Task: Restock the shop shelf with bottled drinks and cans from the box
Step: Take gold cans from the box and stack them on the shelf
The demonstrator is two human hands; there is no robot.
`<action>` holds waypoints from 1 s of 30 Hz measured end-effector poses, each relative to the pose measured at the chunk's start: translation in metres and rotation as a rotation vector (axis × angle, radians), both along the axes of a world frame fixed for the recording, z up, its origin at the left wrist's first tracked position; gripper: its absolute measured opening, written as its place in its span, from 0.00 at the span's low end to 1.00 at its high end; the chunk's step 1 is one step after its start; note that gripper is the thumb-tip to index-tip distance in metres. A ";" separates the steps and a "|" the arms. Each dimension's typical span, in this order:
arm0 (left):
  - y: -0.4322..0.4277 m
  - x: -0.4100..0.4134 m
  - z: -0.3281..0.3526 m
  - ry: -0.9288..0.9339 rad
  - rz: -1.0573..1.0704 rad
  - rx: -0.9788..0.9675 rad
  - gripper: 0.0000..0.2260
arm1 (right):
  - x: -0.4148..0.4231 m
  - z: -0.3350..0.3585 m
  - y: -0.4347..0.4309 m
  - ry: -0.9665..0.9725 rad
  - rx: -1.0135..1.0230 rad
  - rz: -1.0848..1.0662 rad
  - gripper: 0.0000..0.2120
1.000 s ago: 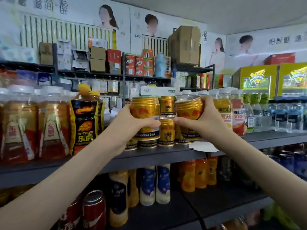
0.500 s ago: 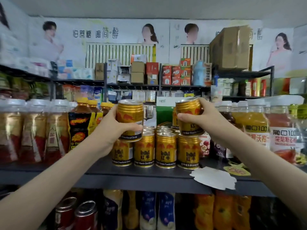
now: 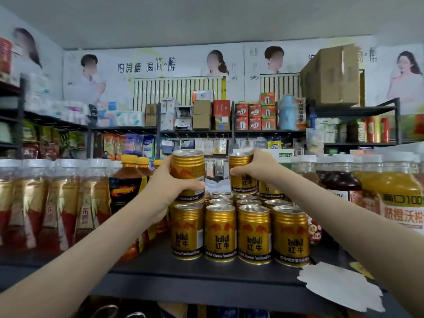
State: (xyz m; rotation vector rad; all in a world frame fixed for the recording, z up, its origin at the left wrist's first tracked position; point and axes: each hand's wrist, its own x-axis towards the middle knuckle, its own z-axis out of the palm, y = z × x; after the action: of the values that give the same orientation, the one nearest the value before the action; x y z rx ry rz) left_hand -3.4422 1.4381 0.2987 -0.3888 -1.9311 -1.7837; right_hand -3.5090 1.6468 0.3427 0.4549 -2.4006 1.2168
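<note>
My left hand (image 3: 166, 188) grips a gold Red Bull can (image 3: 189, 171), held upright just above the leftmost can of the front row. My right hand (image 3: 259, 167) grips a second gold can (image 3: 241, 174) from above and behind, over the rows further back. Several gold cans (image 3: 237, 232) stand in rows on the dark shelf (image 3: 183, 281). The box is out of view.
Tall bottles with white caps (image 3: 52, 203) and dark bottles with yellow caps (image 3: 128, 180) crowd the left. Juice bottles (image 3: 399, 193) fill the right. A torn white label (image 3: 341, 288) sticks on the shelf edge. Boxed goods sit on the far racks (image 3: 206, 131).
The camera has moved closer and a little left, so the can rows look bigger. Both hands, each with its can, have dropped nearer to the tops of the standing cans.
</note>
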 end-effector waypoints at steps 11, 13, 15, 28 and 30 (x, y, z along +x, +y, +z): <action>-0.005 -0.025 -0.010 -0.053 -0.041 0.091 0.33 | -0.032 -0.016 -0.002 0.062 0.235 -0.168 0.29; -0.005 -0.028 -0.011 -0.059 -0.033 0.092 0.34 | -0.034 -0.016 -0.003 0.113 0.344 -0.196 0.36; -0.006 -0.029 -0.011 -0.059 -0.030 0.093 0.34 | -0.034 -0.015 -0.005 0.165 0.462 -0.216 0.38; -0.009 -0.027 -0.012 -0.004 -0.026 0.057 0.34 | -0.029 -0.010 0.003 0.346 1.017 -0.280 0.44; -0.009 -0.026 -0.013 0.001 -0.030 0.059 0.34 | -0.032 -0.011 0.004 0.365 1.041 -0.320 0.43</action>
State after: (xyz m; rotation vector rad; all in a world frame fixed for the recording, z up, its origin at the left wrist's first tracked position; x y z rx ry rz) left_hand -3.4679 1.4292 0.2859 -0.4005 -1.8767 -1.8541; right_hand -3.5407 1.6511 0.3313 0.4842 -2.4532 -0.3088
